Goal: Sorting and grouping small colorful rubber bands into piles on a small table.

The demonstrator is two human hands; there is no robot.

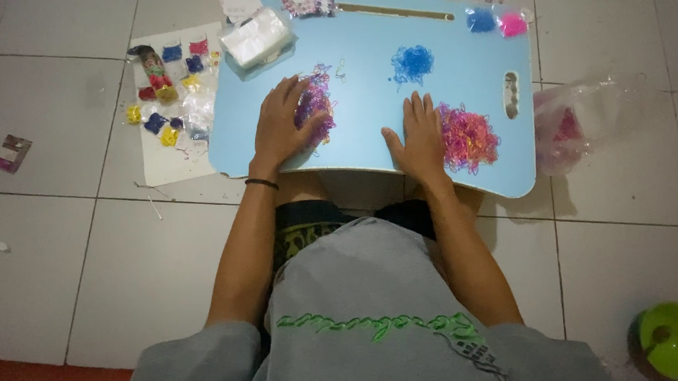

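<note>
head view | landmark: light-blue lap table (374, 34) | left hand (281, 125) flat, fingers spread, pressing purple elastic-band pile (317, 103) at table's near-left | right hand (420, 137) flat, open, holding nothing, touching pink-orange band pile (470, 139) at table's near-right | blue band pile (412, 64) at table's centre-far, untouched

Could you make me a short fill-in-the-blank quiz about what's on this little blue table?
1. The left hand rests on a pile of ____ elastic bands.
2. The right hand lies flat beside a pink and ____ pile.
3. Above the right hand sits a small ____ pile.

Missing words: purple; orange; blue
</note>
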